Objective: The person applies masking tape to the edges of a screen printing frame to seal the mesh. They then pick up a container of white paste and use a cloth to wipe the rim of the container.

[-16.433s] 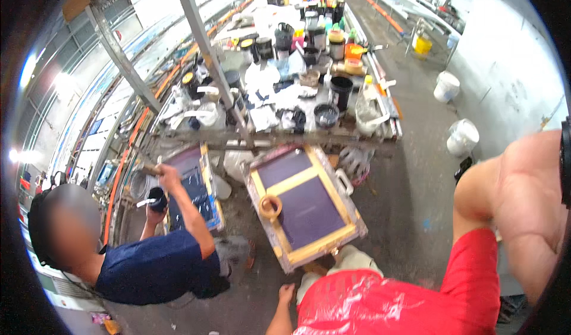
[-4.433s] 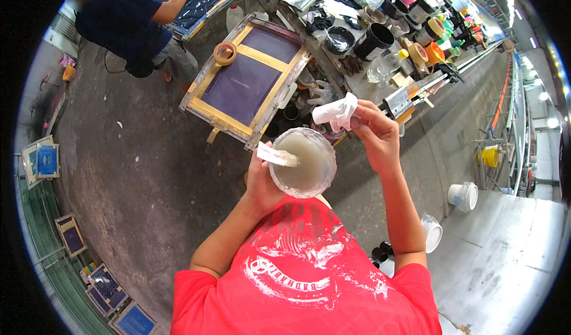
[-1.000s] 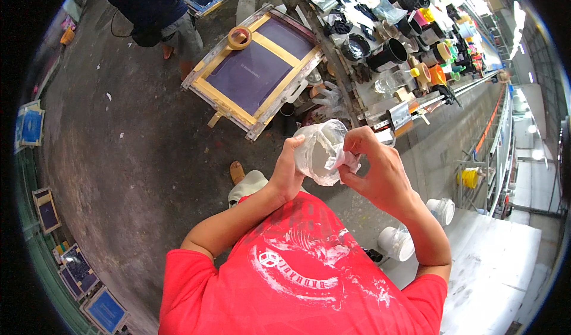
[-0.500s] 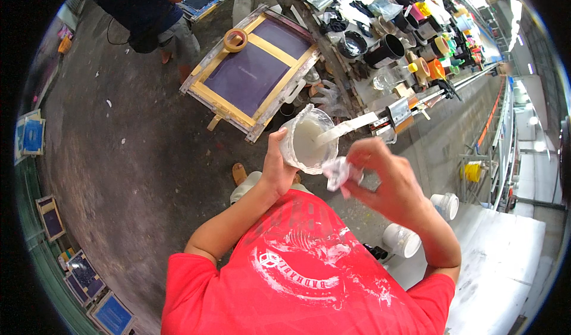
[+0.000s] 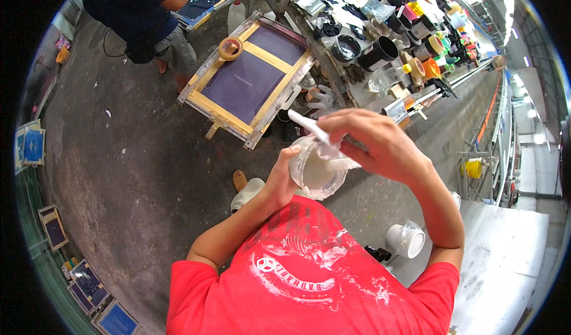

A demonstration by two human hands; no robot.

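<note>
Close in front of my red shirt, my left hand (image 5: 281, 179) is wrapped round the side of a translucent white plastic tub (image 5: 326, 187). White paste coats its inside and rim. A flat white stirring stick (image 5: 345, 164) leans in the tub, its outer end covered by my other hand. Over the tub's far rim, my right hand (image 5: 383, 142) pinches a crumpled white rag (image 5: 310, 127); one end of the rag sticks out to the left past my fingers. Whether the rag touches the rim I cannot tell.
Ahead lies a framed printing screen (image 5: 208, 70) with a tape roll (image 5: 231, 49) on it. A cluttered bench (image 5: 372, 100) holds several tubs and bottles at the upper right. Another person (image 5: 134, 14) stands at the upper left. White buckets (image 5: 405, 240) sit to my right.
My right hand has moved up and left with the rag, from beside the tub to over its far rim. The tub has come a little nearer and tilted differently.
</note>
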